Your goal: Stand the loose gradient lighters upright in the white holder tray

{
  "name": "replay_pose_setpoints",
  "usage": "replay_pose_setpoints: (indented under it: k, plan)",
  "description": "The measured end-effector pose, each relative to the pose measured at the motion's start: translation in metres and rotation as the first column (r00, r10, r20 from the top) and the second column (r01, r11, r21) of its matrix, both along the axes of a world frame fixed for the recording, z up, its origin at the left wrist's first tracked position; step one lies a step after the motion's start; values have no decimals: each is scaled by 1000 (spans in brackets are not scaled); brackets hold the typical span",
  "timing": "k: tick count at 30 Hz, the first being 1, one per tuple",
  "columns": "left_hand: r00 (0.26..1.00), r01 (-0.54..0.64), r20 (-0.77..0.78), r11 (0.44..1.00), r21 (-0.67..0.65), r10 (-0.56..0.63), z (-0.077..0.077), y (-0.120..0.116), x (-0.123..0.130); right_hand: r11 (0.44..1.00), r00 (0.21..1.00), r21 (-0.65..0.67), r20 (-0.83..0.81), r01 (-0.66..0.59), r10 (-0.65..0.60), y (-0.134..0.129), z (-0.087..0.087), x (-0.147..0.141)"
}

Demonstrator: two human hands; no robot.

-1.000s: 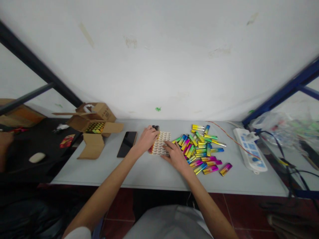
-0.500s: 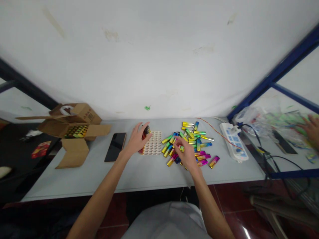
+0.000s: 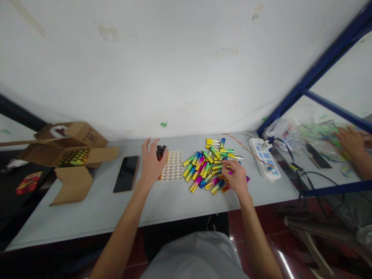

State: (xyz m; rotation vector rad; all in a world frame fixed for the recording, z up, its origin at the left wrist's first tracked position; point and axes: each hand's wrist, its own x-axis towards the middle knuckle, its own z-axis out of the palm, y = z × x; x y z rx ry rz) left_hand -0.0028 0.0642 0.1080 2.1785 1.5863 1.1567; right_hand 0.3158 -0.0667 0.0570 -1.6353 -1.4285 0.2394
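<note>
A white tray (image 3: 173, 166) with rows of round holes lies on the grey table, several dark-topped pieces (image 3: 161, 150) standing at its left side. My left hand (image 3: 152, 162) rests over that side, fingers spread and touching the pieces. To the right of the tray is a loose pile of shiny lighter-like cases (image 3: 200, 170) in yellow, green, blue and magenta. My right hand (image 3: 236, 175) is at the right part of the pile, its fingers pinched together; whatever is between them is too small to make out.
A black phone (image 3: 126, 174) lies left of the tray. Farther left stands an open cardboard box (image 3: 72, 184) holding similar pieces. A white power strip (image 3: 265, 159) with cables lies at the right, before a blue frame (image 3: 325, 104). Beyond it is another person's hand (image 3: 351, 141).
The view has shifted, so the table items appear farther left. My right hand has moved right across the pile. My left hand has opened wider, showing more of the dark-topped pieces.
</note>
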Motion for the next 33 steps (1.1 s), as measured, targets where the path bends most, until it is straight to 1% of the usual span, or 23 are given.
replay_pose_setpoints:
  k: [2, 3, 4, 6, 8, 10, 11, 14, 17, 20, 23, 26, 29, 31, 33]
  plan:
    - [998, -46, 44, 995, 93, 42, 8, -19, 15, 1000, 1000, -20, 16, 4, -4, -1, -2, 2]
    - [998, -23, 54, 995, 96, 18, 8, -29, 24, 999, 1000, -33, 18, 0, 0, -1, -3, 2]
    - [998, 26, 56, 997, 76, -30, 5, -38, 32, 999, 1000, -47, 18, -7, 8, -1, -4, 2]
    - [989, 126, 72, 992, 19, -127, -9, -51, 48, 997, 999, -78, 31, -19, 21, 0, -6, 3]
    - [972, 226, 79, 973, -43, -222, -26, -60, 62, 994, 997, -107, 71, -33, 41, 3, -8, 5]
    - [954, 297, 68, 949, -107, -291, -41, -66, 75, 992, 990, -113, 124, -54, 68, 7, -11, 8]
    - [946, 324, 58, 938, -123, -319, -46, -68, 81, 993, 986, -106, 149, -60, 76, 10, -12, 10]
    - [913, 404, -12, 906, -122, -409, -52, -73, 97, 996, 977, -71, 200, -62, 75, 18, -14, 20]
    - [864, 470, -137, 873, -132, -485, -55, -78, 109, 995, 971, -72, 225, -66, 81, 26, -12, 29]
    - [843, 465, -232, 874, -142, -486, -64, -78, 113, 990, 968, -107, 223, -88, 110, 37, -9, 34]
    - [877, 410, -238, 908, -81, -417, -74, -74, 110, 978, 964, -174, 217, -116, 153, 50, -8, 33]
    - [909, 363, -216, 932, -13, -357, -77, -71, 106, 965, 934, -219, 290, -148, 209, 65, -9, 31]
    - [916, 353, -204, 936, 9, -344, -74, -71, 106, 940, 848, -259, 424, -223, 319, 84, -9, 31]
    - [919, 357, -184, 934, 17, -348, -71, -72, 106, 908, 768, -325, 499, -265, 402, 98, -6, 31]
    - [924, 359, -154, 933, 29, -351, -69, -74, 104, 871, 694, -394, 540, -292, 477, 112, -2, 31]
